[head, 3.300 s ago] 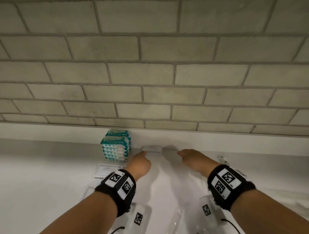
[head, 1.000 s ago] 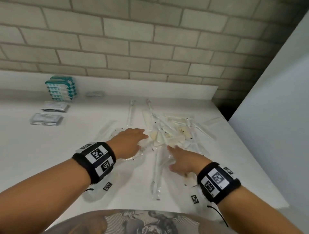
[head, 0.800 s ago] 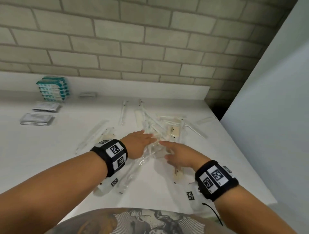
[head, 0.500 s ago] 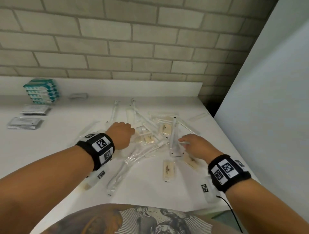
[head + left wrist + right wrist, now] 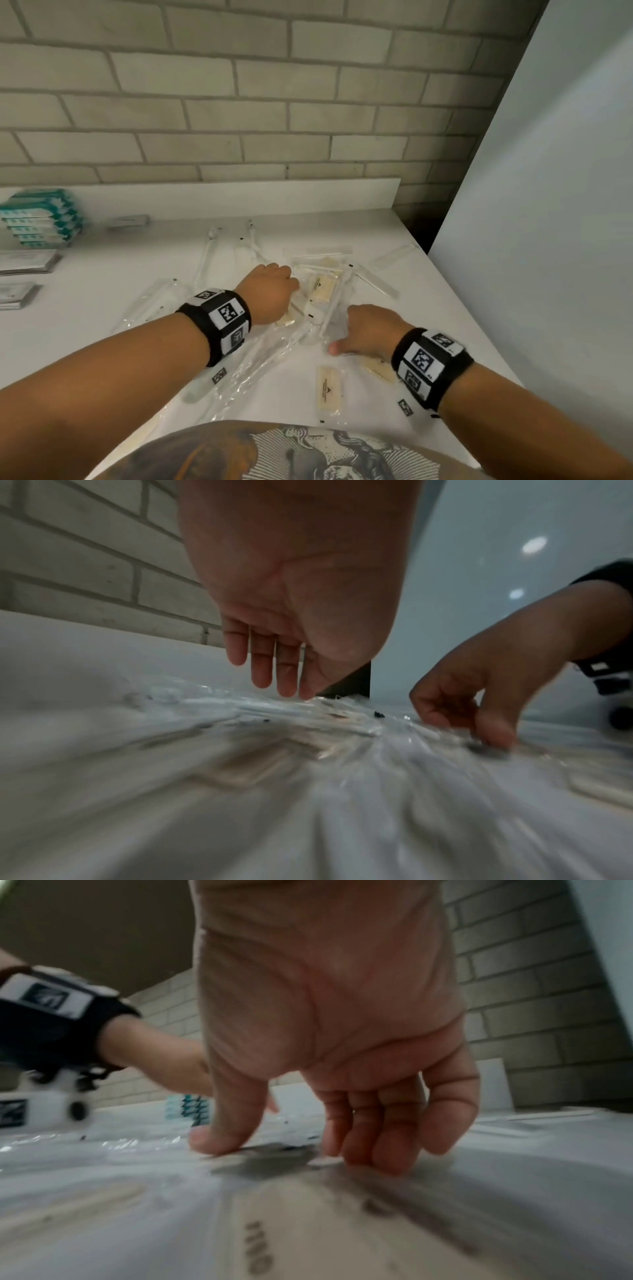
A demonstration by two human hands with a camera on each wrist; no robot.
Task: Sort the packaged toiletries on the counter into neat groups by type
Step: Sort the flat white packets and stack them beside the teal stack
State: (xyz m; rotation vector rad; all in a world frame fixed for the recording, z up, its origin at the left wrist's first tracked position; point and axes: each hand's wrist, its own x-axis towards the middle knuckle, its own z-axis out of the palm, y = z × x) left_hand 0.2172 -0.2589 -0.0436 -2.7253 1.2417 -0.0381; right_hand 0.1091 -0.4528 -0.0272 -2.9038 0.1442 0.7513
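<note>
A loose pile of clear-wrapped toiletries lies on the white counter: long toothbrush packs, flat comb packs and beige soap sachets. My left hand hovers over the pile's left side. Its fingers hang straight down, tips just at the wrappers, holding nothing. My right hand is on the pile's near right side. Its thumb and bent fingertips rest spread apart on a wrapper, and nothing is lifted. A sachet lies partly under that wrist.
At the back left stand a stack of teal packs, two piles of flat grey sachets and a small white box. A brick wall runs behind. A pale panel borders the counter on the right.
Both hands left the small white box at the back and came to the pile. In the last half second they drew closer together, the right hand shifting left and nearer to me.
</note>
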